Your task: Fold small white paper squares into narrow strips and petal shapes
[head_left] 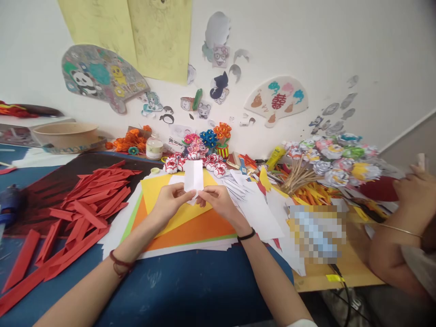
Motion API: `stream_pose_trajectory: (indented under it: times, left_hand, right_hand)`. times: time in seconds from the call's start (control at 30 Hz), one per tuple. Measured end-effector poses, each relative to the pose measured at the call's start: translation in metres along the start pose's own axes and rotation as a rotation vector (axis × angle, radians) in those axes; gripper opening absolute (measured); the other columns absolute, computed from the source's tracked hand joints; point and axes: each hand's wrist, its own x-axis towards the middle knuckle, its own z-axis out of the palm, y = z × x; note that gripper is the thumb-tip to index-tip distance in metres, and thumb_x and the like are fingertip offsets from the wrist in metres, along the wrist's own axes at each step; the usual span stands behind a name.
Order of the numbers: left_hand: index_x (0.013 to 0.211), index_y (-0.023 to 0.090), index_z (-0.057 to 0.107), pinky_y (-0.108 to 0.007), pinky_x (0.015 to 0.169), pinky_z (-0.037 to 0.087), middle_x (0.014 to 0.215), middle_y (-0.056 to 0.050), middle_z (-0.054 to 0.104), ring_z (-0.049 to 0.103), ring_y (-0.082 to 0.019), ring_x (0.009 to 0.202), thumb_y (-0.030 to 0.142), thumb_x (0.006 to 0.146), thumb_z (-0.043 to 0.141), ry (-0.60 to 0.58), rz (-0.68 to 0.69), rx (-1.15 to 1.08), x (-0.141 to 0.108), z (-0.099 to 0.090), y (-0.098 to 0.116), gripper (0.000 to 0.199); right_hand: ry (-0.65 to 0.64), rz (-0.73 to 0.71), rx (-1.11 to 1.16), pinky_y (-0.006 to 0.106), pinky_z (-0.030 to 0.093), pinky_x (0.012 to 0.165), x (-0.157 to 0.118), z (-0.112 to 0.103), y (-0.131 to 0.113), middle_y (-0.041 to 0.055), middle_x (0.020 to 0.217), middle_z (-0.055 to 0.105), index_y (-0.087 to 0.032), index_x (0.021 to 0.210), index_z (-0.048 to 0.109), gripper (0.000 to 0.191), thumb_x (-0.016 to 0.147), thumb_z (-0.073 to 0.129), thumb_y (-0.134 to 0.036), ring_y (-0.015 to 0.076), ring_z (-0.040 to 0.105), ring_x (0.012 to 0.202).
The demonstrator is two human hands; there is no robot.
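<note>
A small piece of white paper (194, 175) with a crease down its length stands upright between my two hands. My left hand (172, 200) pinches its lower left edge between thumb and fingers. At the lower right edge, my right hand (216, 200) grips the same paper. Both hands are above a stack of coloured sheets, with a yellow sheet (151, 188) on top and an orange sheet (190, 231) under it. Behind the held paper sit several red-and-white paper flowers (175, 163).
Folded red paper strips (91, 200) lie heaped at left. White paper (262, 211) and a bunch of paper flowers (335, 156) on sticks are at right. A glue bottle (154, 147) stands at the back. Another person's arm (398, 231) rests at far right.
</note>
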Motion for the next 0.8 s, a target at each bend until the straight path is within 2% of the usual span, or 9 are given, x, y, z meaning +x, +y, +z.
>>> stream_pose_trajectory:
  times: [0.1, 0.27, 0.43, 0.8]
  left_hand:
    - [0.08, 0.012, 0.069, -0.024, 0.06, 0.041, 0.074, -0.005, 0.069, 0.058, -0.016, 0.067, 0.042, 0.077, 0.068, -0.055, -0.011, -0.005, 0.0007, 0.0008, -0.0003, 0.03]
    - [0.073, 0.015, 0.068, -0.023, 0.057, 0.038, 0.067, -0.002, 0.065, 0.054, -0.015, 0.063, 0.041, 0.073, 0.071, -0.003, -0.052, -0.022, 0.0015, -0.0005, 0.003, 0.026]
    - [0.076, 0.015, 0.069, -0.025, 0.063, 0.042, 0.072, -0.004, 0.067, 0.057, -0.017, 0.069, 0.039, 0.074, 0.07, -0.035, -0.072, -0.076, 0.0011, 0.0003, 0.0051, 0.024]
    - [0.078, 0.013, 0.068, -0.026, 0.066, 0.043, 0.074, -0.004, 0.067, 0.058, -0.017, 0.07, 0.042, 0.071, 0.073, -0.024, -0.088, -0.092, 0.0024, 0.0036, -0.0008, 0.03]
  right_hand:
    - [0.028, -0.026, 0.008, 0.024, 0.048, 0.056, 0.0, 0.0003, 0.0004, 0.0027, 0.061, 0.065, -0.014, 0.065, 0.068, 0.028, 0.083, 0.061, -0.035, 0.0119, 0.058, 0.055]
    - [-0.026, -0.088, -0.02, 0.025, 0.048, 0.06, -0.0018, 0.0004, -0.0028, 0.002, 0.066, 0.063, -0.015, 0.07, 0.065, 0.033, 0.091, 0.052, -0.037, 0.0115, 0.058, 0.06]
    - [-0.032, -0.117, 0.007, 0.025, 0.048, 0.061, -0.0023, 0.0014, -0.002, 0.0025, 0.067, 0.062, -0.015, 0.07, 0.063, 0.035, 0.093, 0.047, -0.037, 0.0121, 0.059, 0.06]
    - [0.026, -0.067, -0.016, 0.025, 0.047, 0.058, -0.0014, 0.0043, 0.0054, 0.0029, 0.067, 0.063, -0.015, 0.07, 0.063, 0.041, 0.094, 0.044, -0.042, 0.0117, 0.058, 0.058]
